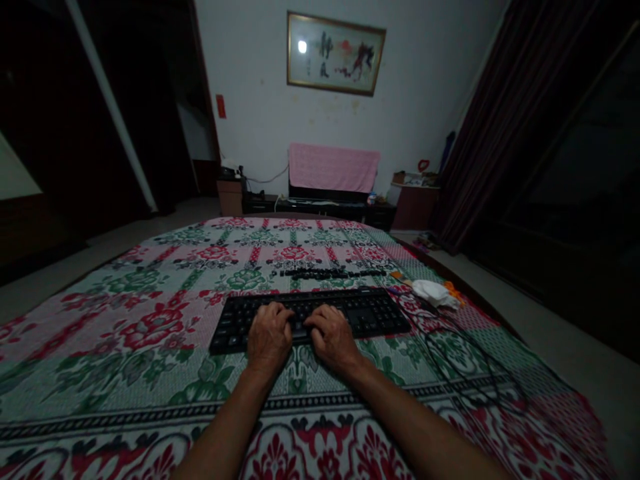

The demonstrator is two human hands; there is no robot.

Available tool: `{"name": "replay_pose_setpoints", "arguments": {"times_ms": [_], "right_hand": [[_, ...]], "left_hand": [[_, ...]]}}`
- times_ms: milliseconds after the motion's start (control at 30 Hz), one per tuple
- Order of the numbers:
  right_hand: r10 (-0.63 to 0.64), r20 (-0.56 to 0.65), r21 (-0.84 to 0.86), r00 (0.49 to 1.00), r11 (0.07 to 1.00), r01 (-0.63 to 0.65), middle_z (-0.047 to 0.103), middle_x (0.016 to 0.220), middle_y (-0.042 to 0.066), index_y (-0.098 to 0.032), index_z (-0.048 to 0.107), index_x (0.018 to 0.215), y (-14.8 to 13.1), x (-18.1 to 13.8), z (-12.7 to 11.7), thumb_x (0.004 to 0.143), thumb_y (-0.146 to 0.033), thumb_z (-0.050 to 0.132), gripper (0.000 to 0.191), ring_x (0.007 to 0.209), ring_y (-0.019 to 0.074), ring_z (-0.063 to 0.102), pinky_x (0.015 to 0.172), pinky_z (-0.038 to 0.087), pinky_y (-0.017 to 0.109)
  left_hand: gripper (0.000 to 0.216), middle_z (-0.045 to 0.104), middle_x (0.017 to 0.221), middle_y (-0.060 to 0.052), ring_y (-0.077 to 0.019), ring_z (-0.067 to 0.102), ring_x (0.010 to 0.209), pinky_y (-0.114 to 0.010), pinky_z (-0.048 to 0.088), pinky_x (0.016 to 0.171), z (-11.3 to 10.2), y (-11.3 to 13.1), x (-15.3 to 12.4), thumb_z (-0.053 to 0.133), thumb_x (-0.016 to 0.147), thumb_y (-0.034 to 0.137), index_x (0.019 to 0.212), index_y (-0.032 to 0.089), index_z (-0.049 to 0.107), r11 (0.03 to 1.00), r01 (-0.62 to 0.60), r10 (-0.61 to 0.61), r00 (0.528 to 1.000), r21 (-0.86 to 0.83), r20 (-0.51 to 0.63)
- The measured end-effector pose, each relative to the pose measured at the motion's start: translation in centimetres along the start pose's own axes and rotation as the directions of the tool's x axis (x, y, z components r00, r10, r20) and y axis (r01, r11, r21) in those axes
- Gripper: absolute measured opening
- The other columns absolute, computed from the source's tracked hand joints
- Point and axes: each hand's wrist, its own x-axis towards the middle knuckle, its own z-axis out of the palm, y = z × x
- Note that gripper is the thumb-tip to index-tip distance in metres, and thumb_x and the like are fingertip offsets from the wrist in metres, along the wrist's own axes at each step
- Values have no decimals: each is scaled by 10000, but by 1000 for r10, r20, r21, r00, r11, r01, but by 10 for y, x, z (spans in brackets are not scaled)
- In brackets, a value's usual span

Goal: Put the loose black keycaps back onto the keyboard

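Note:
A black keyboard (370, 310) lies on a bed with a red, green and pink flowered cover (150, 320). My left hand (269, 335) rests on the middle of the keyboard, fingers curled down onto the keys. Right beside it, my right hand (333, 335) lies on the keys too, fingers bent and pressing. Neither hand holds anything. Just beyond the keyboard, a row of small black loose pieces (333, 273) is laid out in a line on the cover.
A black cable (465, 360) loops over the cover right of the keyboard. A white cloth (434, 292) with orange bits lies near the bed's right edge. Beyond the bed stand a low cabinet with a pink-draped screen (333, 168) and a framed picture (335, 53).

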Motion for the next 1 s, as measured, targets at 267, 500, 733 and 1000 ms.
{"name": "replay_pose_setpoints", "arguments": {"times_ms": [267, 500, 733, 1000], "right_hand": [[-15, 17, 13, 1000, 1000, 15, 547, 856, 41, -191, 623, 843, 1, -1, -2, 730, -67, 467, 229, 824, 164, 454, 761, 341, 305], [-22, 2, 6, 1000, 1000, 22, 549, 851, 44, -188, 624, 832, 0, 0, -1, 727, -62, 461, 231, 819, 164, 459, 756, 346, 307], [-13, 11, 21, 1000, 1000, 13, 549, 867, 44, -186, 618, 834, 1, -1, -1, 727, -66, 466, 221, 836, 169, 462, 767, 345, 308], [-16, -38, 48, 999, 999, 18, 560, 875, 45, -185, 609, 861, 1, 7, -11, 722, -61, 468, 234, 853, 171, 468, 780, 337, 307]], "left_hand": [[232, 575, 883, -58, -198, 481, 838, -334, 420, 752, -1, 0, -3, 452, 753, 117, 881, 205, 625, 999, 15, -14, 1000, -38, 2], [241, 587, 902, -67, -203, 501, 844, -349, 414, 752, -1, 1, -1, 454, 745, 107, 893, 201, 619, 1000, 5, -7, 999, -30, -38], [281, 590, 1036, -64, -226, 495, 955, -377, 385, 842, -18, -19, 11, 445, 753, 130, 967, 193, 617, 994, 94, -83, 985, 64, -153], [240, 615, 900, -67, -209, 533, 894, -333, 417, 815, 0, -35, 78, 470, 773, 238, 924, 211, 655, 990, 20, -37, 992, 136, 123]]}}
